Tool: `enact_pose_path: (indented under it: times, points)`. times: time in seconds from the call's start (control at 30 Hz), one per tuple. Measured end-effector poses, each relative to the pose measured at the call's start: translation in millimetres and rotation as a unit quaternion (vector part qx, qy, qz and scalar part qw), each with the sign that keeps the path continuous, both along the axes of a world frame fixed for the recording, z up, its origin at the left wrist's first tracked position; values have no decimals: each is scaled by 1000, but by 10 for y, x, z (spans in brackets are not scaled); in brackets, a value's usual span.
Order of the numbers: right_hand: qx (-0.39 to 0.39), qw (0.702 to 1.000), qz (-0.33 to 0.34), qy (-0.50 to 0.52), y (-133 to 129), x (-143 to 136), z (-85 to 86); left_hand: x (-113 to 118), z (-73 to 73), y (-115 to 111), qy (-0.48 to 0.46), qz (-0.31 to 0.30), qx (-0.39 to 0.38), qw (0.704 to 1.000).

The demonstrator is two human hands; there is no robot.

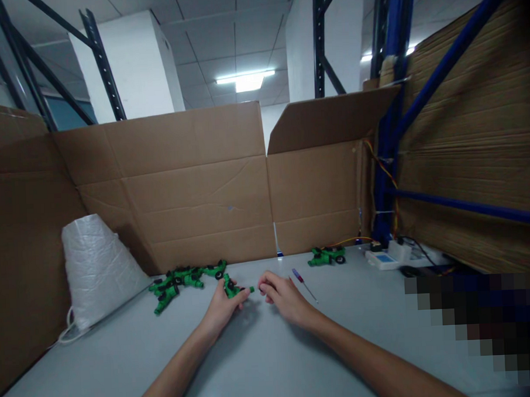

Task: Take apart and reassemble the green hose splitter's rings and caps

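Okay, so your left grip [221, 307] is closed around 1 green piece [231, 286], thumb across it, with a stubby end poking out toward your right grip [285, 296]. That one's just beside it, not touching the piece, fingers curled in and tips bunched close. There's maybe a tiny dark bit at those fingertips, but it's too small to tell if you're pinching anything or how fully they're closed.

Just to the right of your right grip, a screwdriver [299, 276] lies on the worktop [263, 356], purple-and-red handle pointing away from you, thin shaft angled back your way. Beyond it, farther right, is 1 green-and-black assembly [326, 256] with a dark wheel-like part, near a white power strip [383, 260].

Off to the left of your left grip you've got a cluster of green-and-black parts [181, 279], bunched too tightly to count. Past those, farther left, sits a puffy white bag [99, 276] against the cardboard wall [194, 195], which runs behind everything beyond both your grips.
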State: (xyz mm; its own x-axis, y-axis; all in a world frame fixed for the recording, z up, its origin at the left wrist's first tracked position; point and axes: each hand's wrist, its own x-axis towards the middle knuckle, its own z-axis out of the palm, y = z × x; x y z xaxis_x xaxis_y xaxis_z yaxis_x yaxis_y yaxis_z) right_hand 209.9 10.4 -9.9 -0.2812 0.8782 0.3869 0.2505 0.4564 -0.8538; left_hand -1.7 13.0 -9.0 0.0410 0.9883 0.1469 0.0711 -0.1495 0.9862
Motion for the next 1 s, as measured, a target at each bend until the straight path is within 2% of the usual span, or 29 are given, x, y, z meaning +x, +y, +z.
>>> enact_pose_path:
  times: [0.2,0.5,0.83,1.0]
  points:
    - [4,1000,-2,-10,36,-10,-52,38,55,-68,-10,-47,0,999]
    - [-13,1000,-9,23,117,-24,-197,46,78,-85,-13,-69,10,997]
    - [-58,989,67,117,161,-66,-274,44,131,-158,10,-80,22,997]
    - [-79,981,100,144,138,-121,-272,33,112,-130,25,-84,39,995]
